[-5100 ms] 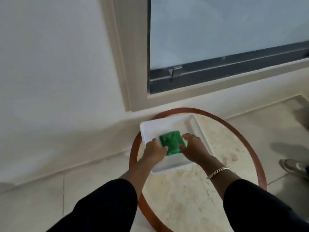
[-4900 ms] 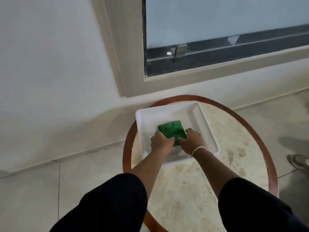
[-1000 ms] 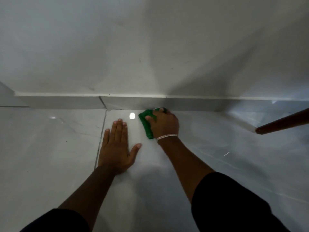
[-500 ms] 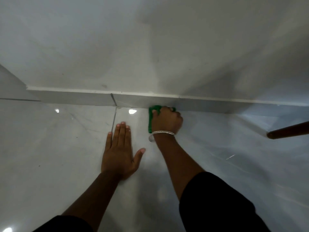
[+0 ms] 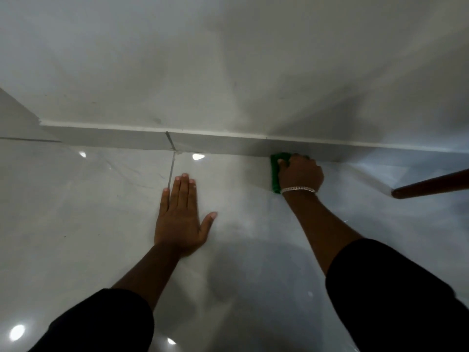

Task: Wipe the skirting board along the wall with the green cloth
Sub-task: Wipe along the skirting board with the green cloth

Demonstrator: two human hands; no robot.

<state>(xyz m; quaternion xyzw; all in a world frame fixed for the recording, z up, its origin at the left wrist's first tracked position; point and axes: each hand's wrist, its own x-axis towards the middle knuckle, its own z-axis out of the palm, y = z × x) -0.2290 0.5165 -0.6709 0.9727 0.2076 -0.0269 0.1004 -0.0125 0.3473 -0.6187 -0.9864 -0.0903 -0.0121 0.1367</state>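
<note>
While left hand [image 5: 180, 219] lies flat, splayed, right hand [image 5: 300, 174] presses green cloth [image 5: 275, 171] against skirting board [image 5: 228, 146].

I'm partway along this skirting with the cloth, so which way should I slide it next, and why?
Probably slide the right hand rightwards, keeping the green cloth pressed on the skirting board. More board runs that way, towards the brown wooden leg; the left hand braces flat on the floor.

Bare floor [image 5: 76, 224] lies open along the skirting board [image 5: 114, 139] leftward; rightward, a brown wooden leg [image 5: 431, 185] juts in near it.
</note>
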